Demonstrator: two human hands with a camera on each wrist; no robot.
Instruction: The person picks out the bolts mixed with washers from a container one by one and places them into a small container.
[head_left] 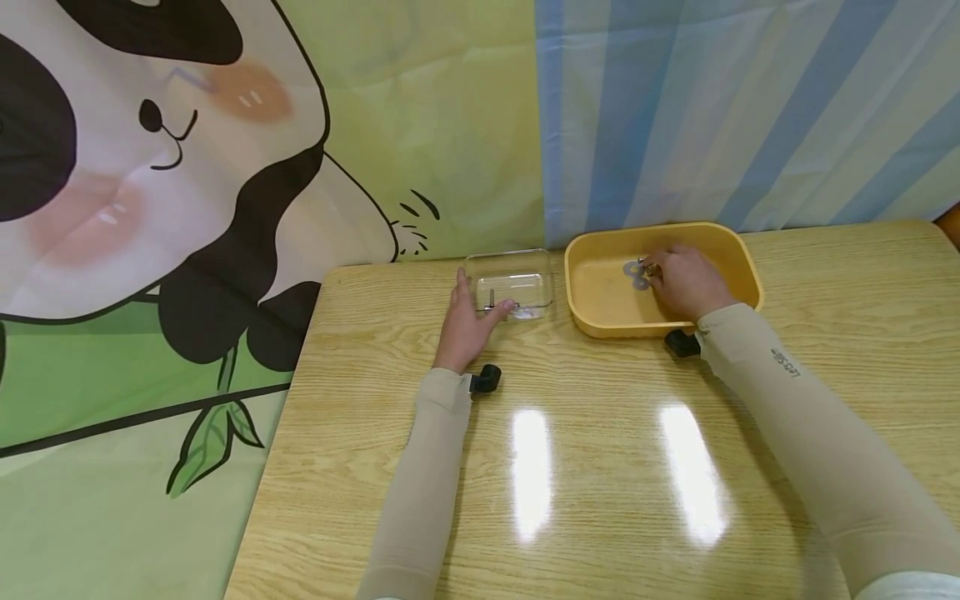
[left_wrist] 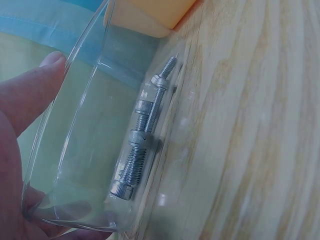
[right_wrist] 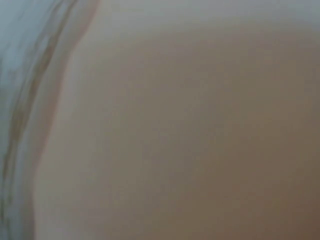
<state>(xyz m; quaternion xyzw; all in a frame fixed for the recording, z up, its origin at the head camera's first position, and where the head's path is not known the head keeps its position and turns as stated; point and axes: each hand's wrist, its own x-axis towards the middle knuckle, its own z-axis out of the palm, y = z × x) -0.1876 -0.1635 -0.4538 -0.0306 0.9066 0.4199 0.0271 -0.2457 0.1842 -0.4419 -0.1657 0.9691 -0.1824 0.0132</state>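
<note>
My left hand [head_left: 462, 330] holds a clear plastic box [head_left: 529, 307] by its near left side, thumb along the front and fingers along the left wall. Through the box wall in the left wrist view, several silver bolts [left_wrist: 132, 167] lie along the bottom, one with a nut [left_wrist: 159, 82] on its thread. Inside a yellow tray [head_left: 592, 327], my right hand [head_left: 692, 282] bends down with its fingertips right at small shiny metal pieces [head_left: 650, 271]. Pale ring-shaped washers [head_left: 632, 269] lie beside them. I cannot tell whether the right fingers pinch a piece.
Box and tray stand side by side at the back of a wood-grain table [head_left: 600, 500]. Close behind hangs a printed cloth [head_left: 450, 125] with a panda and blue stripes. A dark wrist camera [head_left: 681, 342] sits by the tray's near wall. The right wrist view is mostly blurred, close skin tone.
</note>
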